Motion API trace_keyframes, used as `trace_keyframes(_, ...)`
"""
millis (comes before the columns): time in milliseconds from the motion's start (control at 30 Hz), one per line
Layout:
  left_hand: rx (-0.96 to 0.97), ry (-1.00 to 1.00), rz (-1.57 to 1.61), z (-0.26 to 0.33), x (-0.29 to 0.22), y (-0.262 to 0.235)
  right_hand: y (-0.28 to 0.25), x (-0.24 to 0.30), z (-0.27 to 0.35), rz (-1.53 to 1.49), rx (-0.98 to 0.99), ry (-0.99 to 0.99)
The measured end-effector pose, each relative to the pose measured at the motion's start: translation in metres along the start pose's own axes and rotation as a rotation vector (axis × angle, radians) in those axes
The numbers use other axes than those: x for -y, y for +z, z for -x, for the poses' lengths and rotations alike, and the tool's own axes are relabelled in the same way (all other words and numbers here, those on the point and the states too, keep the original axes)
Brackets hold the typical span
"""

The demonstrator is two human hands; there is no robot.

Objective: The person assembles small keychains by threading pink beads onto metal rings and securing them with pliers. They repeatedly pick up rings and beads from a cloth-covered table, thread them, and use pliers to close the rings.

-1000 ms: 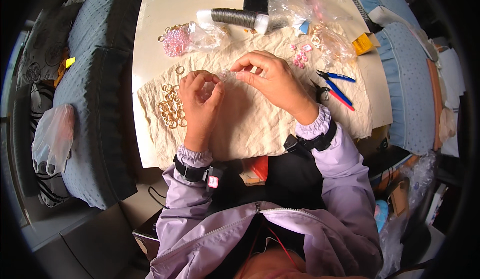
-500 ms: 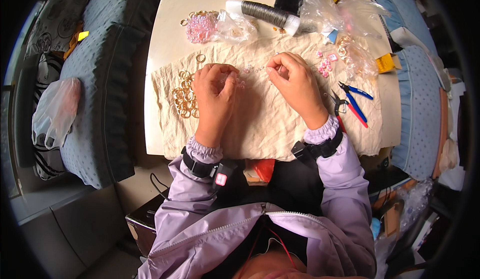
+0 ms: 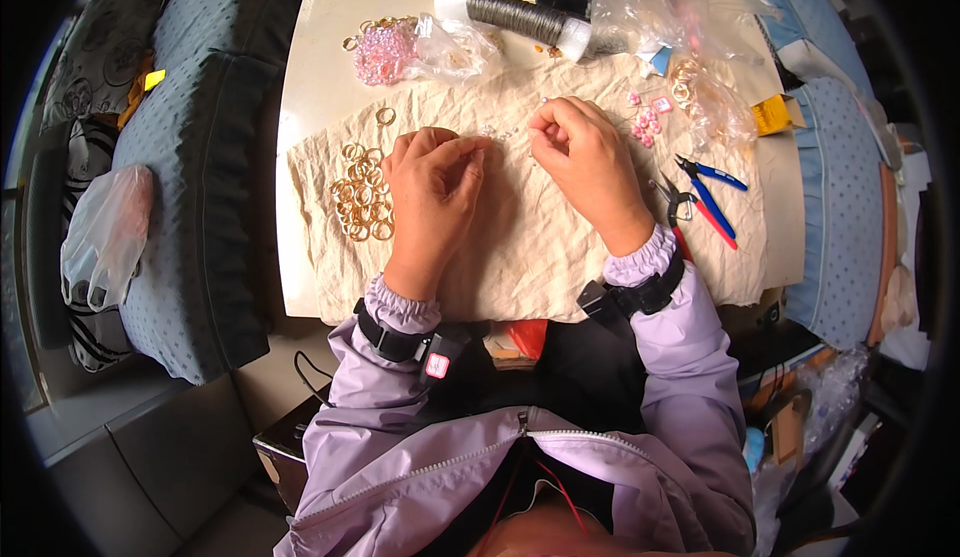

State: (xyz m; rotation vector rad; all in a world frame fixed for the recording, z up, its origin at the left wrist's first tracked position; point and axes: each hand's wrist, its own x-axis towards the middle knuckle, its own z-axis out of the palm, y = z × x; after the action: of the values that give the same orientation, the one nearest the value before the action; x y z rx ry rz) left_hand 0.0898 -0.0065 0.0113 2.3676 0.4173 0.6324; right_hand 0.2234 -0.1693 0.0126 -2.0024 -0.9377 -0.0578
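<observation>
Small, pale, glassy beads (image 3: pixel 497 132) in a short row, seen between the two hands over a creased, cream-coloured fabric cloth (image 3: pixel 500 277) spread on the white counter (image 3: pixel 315 77). From my remote post I read the row's long axis as roughly left to right — its left end just beside the fingertips of the left hand (image 3: pixel 435 182), its right end near the right hand (image 3: pixel 592 167), so the left is the nearer. Each grip is curled, fingers bent toward the thumb; whether either is closed on anything I cannot tell. Left of the left hand: a heap of gold-coloured metal rings (image 3: pixel 362 197). Right of the right hand: a cluster of small pink beads (image 3: pixel 643 138) and — closer to the person — cutters with blue and red handles (image 3: pixel 706 200)
</observation>
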Motion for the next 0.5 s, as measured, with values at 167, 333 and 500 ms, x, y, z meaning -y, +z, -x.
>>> trace_keyframes(167, -0.015, 0.019, 0.019, -0.0006, -0.0008, 0.0023, 0.0005, 0.0016, 0.0003, 0.049, 0.010, -0.032)
trace_keyframes(333, 0.001, 0.008, 0.023, -0.0012, -0.0022, 0.0017, 0.0026, 0.0020, -0.0005, 0.052, 0.006, -0.024)
trace_keyframes(500, 0.007, 0.013, 0.017, -0.0014, -0.0029, 0.0012, 0.0052, 0.0042, -0.0007, 0.044, -0.010, -0.039)
